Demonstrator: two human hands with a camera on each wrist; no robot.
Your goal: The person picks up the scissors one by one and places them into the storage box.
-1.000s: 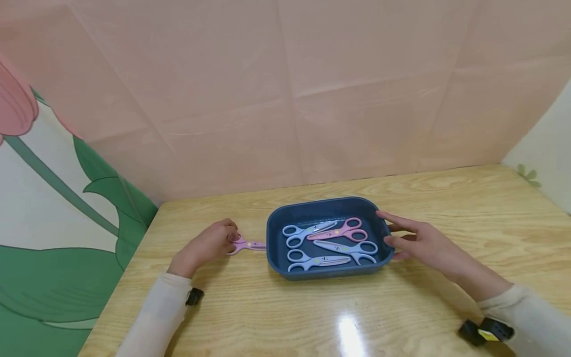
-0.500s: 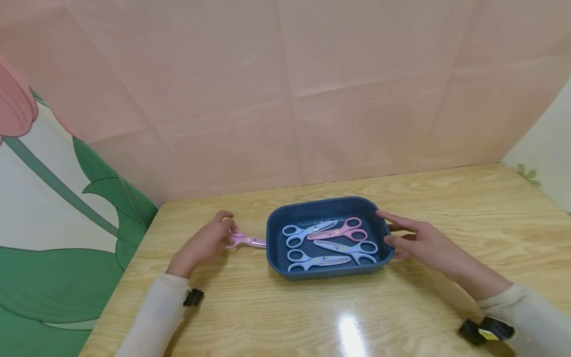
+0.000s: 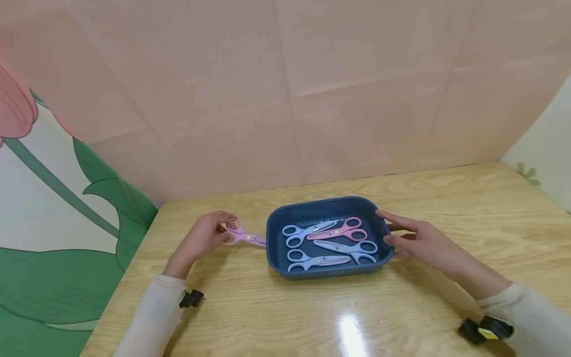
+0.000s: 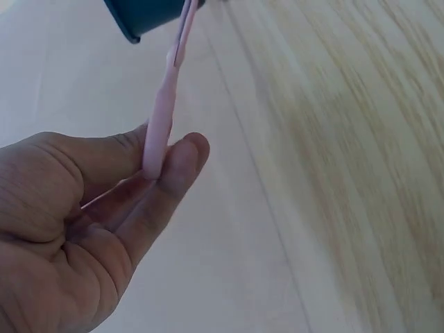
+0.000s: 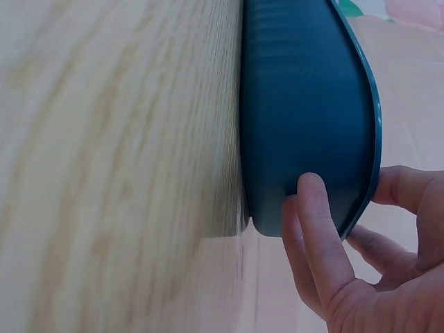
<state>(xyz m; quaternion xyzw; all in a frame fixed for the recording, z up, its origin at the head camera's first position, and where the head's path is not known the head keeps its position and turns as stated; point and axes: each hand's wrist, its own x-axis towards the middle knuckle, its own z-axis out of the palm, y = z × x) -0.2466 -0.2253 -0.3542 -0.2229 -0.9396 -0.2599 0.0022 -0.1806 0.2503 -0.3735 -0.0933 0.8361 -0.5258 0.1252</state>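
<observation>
My left hand (image 3: 206, 237) pinches the handle end of a pair of pink scissors (image 3: 245, 237) between thumb and fingers. Their blades point right, with the tips right by the left wall of a dark blue plastic box (image 3: 275, 270). In the left wrist view the scissors (image 4: 162, 111) stand edge-on, with the handle between the fingertips. My right hand (image 3: 421, 240) holds the box's right end; in the right wrist view the box (image 5: 312, 90) has fingers (image 5: 316, 208) against its outer wall and another digit at the rim. Inside lie three light blue scissors (image 3: 318, 261) and one pink pair (image 3: 341, 231).
The box stands on a wood-grain table (image 3: 285, 317). A pinkish sheet (image 3: 285, 99) hangs behind the table's back edge. To the left is a panel (image 3: 53, 208) with green leaves and a pink flower; a pale wall (image 3: 548, 148) borders the right.
My left hand has turned and shifted slightly up and left, taking a pinch on the pink scissors. Their handles have swung upward from a nearly level lie. The right hand and box have stayed still.
</observation>
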